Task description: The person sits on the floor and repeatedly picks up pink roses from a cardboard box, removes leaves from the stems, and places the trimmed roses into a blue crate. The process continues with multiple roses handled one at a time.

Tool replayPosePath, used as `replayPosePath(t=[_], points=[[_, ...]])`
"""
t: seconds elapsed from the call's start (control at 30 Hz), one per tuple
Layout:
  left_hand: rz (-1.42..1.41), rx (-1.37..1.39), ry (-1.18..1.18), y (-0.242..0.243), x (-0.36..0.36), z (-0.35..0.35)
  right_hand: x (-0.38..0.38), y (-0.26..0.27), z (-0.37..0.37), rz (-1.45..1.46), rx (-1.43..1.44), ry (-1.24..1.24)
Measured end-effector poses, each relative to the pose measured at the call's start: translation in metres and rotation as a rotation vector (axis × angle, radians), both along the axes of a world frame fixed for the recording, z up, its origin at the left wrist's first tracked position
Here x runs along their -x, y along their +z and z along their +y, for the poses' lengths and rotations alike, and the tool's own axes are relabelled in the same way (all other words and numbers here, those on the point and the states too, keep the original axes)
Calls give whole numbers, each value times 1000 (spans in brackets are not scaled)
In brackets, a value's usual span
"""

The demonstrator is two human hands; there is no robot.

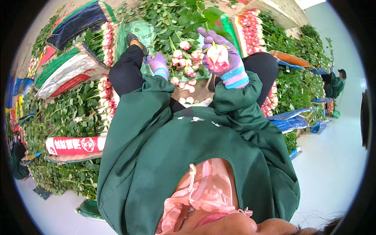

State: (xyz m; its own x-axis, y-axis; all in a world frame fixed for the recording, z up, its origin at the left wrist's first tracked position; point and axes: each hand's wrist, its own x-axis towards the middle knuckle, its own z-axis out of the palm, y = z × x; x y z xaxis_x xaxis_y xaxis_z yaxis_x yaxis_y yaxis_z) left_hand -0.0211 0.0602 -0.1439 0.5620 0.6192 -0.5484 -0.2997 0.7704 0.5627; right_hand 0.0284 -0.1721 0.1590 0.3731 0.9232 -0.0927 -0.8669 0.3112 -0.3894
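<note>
My right hand (pixel 232 54), in a purple glove with a striped cuff, grips a rose (pixel 217 58) just below its head. The bloom is white with pink petal edges and faces me; its leafy stem runs away over the far side. Between my knees, my left hand (pixel 158 63), gloved the same way, is beside a small blue-edged item (pixel 145 60); whether it holds this is unclear. Several cut roses (pixel 185 62) lie between my hands, their leafy stems (pixel 167 25) pointing away, on a green woven sheet (pixel 141 29). Loose petals (pixel 188 86) are on the floor nearer me.
Rose bundles (pixel 252 30) in wrappings flank me on the right, more bundles (pixel 107 94) on the left. Folded woven sacks (pixel 73 70) stand among the left stems. Blue sheeting (pixel 290 119) juts out at right. A person (pixel 335 83) is at far right.
</note>
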Motion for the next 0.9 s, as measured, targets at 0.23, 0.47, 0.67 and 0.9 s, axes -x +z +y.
replayPosePath(t=[0.23,0.47,0.67,0.9], points=[[444,-271,142,8,-13,-22,12,20,-22,96,-98,73],[398,-378,216,17,-4,-17,-43,30,-39,-51,37,-24],[577,-465,175,-3,-5,-29,-150,23,-82,-531,442,-206],[669,-547,38,-33,-17,-52,-252,-283,-209,-1608,1633,-183]])
